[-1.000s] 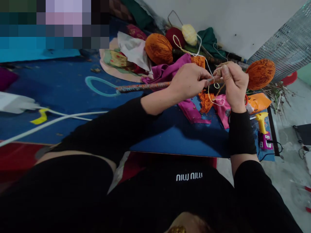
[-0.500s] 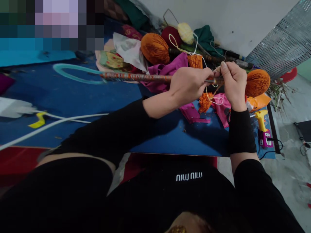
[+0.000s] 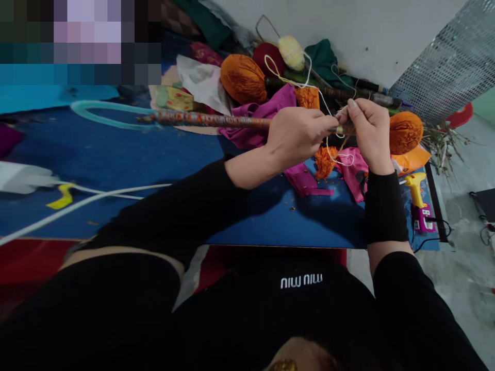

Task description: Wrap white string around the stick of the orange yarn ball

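Observation:
My left hand (image 3: pixel 296 131) is closed round a long stick (image 3: pixel 216 119) wrapped in mottled orange and grey, held level above the table. A turquoise loop (image 3: pixel 104 105) hangs off the stick's left end. At the right end sits a round head covered in gathered orange cloth (image 3: pixel 406 133). My right hand (image 3: pixel 369 123) is closed beside the stick near this head, pinching thin white yarn (image 3: pixel 330 139) with thumb and forefinger. Loose yarn dangles below between the hands. The fingertips partly hide the spot where the yarn meets the stick.
Another orange cloth-covered head (image 3: pixel 243 80) lies behind, beside a pale yellow yarn ball (image 3: pixel 292 52). Magenta cloth (image 3: pixel 263 111) and orange scraps (image 3: pixel 325 162) lie under the hands. A yellow glue gun (image 3: pixel 415 188) and a purple power socket (image 3: pixel 424 220) are at the right edge. White cables (image 3: pixel 96 195) cross the left.
The stick with its turquoise loop has shifted slightly left. The orange head has moved slightly left too. Both hands keep nearly the same grip.

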`<state>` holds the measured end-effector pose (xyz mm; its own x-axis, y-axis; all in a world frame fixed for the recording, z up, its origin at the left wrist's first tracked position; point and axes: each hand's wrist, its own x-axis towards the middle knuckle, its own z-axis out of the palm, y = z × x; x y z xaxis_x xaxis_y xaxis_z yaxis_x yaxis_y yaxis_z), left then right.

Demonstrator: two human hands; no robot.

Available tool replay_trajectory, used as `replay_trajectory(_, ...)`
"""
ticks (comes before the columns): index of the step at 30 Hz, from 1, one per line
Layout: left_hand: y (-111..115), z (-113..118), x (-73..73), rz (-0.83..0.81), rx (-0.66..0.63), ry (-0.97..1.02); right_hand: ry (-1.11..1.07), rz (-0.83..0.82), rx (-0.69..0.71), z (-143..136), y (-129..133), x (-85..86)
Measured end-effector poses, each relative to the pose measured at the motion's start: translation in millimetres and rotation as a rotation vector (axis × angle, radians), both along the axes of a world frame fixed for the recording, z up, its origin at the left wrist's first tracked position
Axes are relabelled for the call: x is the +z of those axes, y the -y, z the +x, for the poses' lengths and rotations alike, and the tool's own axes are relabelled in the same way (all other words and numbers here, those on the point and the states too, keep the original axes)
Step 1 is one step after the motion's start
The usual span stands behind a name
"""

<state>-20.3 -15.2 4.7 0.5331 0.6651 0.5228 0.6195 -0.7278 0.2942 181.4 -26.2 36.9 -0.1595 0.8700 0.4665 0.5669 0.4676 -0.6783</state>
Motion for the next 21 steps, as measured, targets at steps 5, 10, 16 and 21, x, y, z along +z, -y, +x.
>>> replay_trajectory(5, -7, -6, 7.8, -0.022, 0.02, 0.033, -0.217, 0.061, -0.012, 9, 23, 27.6)
replay_trajectory(10, -14, -18, 23.1, -0.083, 0.075, 0.16, -0.222, -0.148, -0.036, 50, 51, 60.0)
replay_trajectory(16, -19, -29, 28.1, -0.109, 0.099, 0.212, -0.515, 0.012, -0.201, 97, 32, 59.5)
replay_trajectory(21, -25, -33, 26.3, -0.259, -0.071, 0.343, -0.605, -0.001, -0.381, 123, -7, 35.6)
